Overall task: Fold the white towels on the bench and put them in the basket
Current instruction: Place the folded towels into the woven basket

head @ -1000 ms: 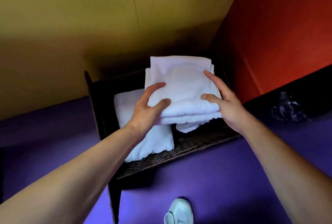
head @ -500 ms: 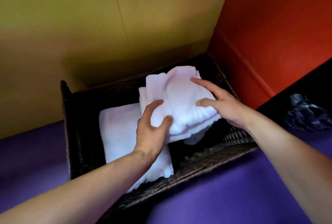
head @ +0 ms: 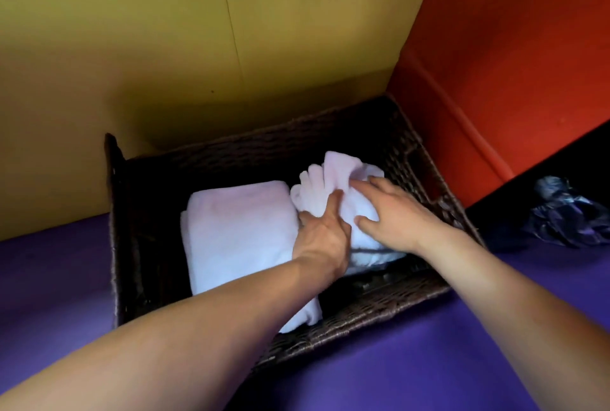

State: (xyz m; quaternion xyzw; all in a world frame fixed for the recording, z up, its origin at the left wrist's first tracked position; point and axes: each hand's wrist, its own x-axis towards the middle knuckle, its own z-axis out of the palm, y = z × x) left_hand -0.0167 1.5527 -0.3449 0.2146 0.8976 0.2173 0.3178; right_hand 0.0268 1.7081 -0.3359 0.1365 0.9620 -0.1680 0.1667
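Wicker walls of the dark basket (head: 409, 146) hemmed in my work. My left hand (head: 321, 235) gripped the second folded towel's (head: 333, 179) near-left edge, while my right hand (head: 392, 216) pressed it flat-fingered into the basket's right half, beside the first towel (head: 237, 232). Best, I judged, to lower it level, keep the folds stacked, then slide both hands out sideways.
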